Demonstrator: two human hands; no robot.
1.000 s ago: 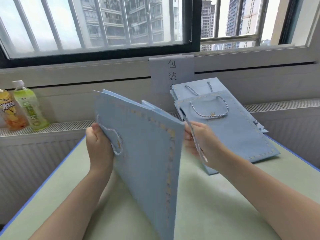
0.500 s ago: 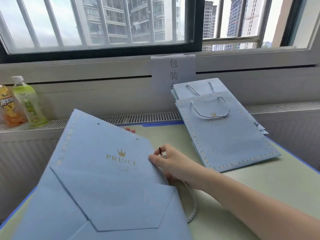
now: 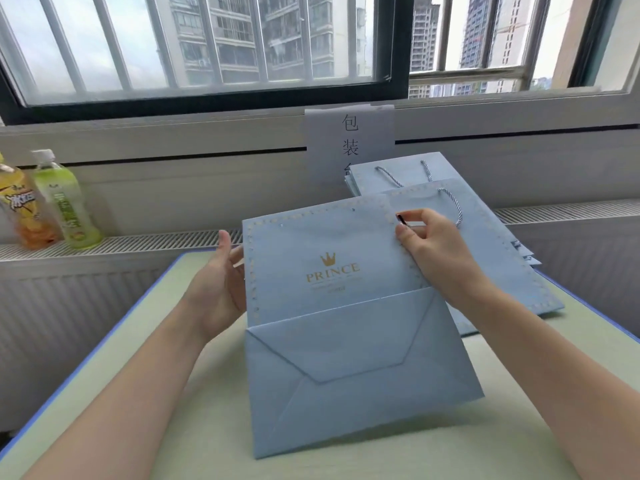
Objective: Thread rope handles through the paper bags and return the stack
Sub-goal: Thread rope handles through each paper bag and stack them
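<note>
My left hand [image 3: 221,289] lay open against the left edge of the flat blue bag [image 3: 332,306] on the counter [image 3: 180,403], while my right hand [image 3: 433,251] fingers pinched a black rope tip [image 3: 400,219] at its top right corner, the stack [image 3: 491,237] just behind.

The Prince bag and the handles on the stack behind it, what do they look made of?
Prince bag: apparently matte light-blue paper, crisply creased at the folded bottom, with shiny gold print. Handles: likely twisted cord, blue-white spiral strands.
</note>
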